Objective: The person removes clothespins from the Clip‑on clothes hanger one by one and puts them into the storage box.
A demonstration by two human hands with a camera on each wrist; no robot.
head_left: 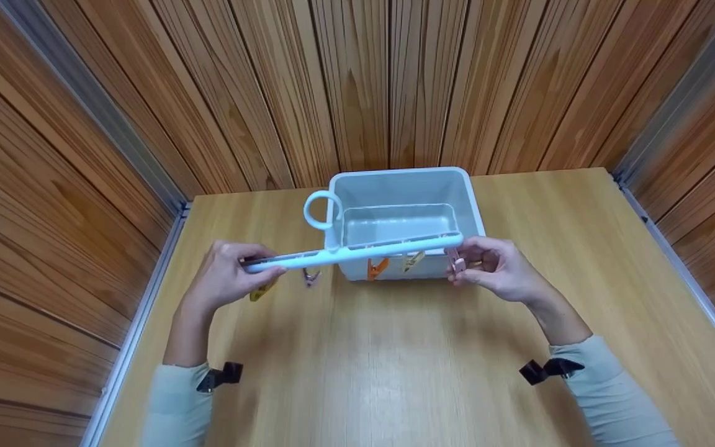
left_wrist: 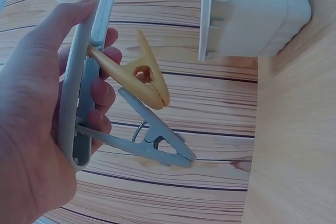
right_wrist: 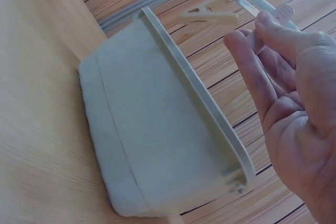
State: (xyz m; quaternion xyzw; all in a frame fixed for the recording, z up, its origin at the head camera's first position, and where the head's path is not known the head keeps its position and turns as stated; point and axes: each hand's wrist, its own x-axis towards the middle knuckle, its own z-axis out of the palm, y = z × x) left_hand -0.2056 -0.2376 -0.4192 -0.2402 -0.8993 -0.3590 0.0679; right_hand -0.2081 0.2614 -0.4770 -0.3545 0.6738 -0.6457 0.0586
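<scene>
A light blue clip hanger [head_left: 357, 251] with a ring-shaped hook [head_left: 316, 210] is held up over the front of the grey basin. My left hand [head_left: 226, 273] grips its left end, thumb along the bar in the left wrist view. Beside those fingers hang a yellow clip [left_wrist: 149, 80] and a grey-blue clip [left_wrist: 152, 142]. At the other end, my right hand [head_left: 499, 268] pinches a pink clip [head_left: 457, 261] between thumb and fingers. Between the hands dangle a pinkish clip [head_left: 311, 277], an orange clip [head_left: 377, 268] and a cream clip [head_left: 413, 261].
The grey basin [head_left: 474, 214] stands upright near the back edge of the wooden table [head_left: 370, 366], with nothing seen inside it. Wood-panelled walls [head_left: 364, 87] rise behind and at both sides, with metal rails [head_left: 131, 326] along the table's edges.
</scene>
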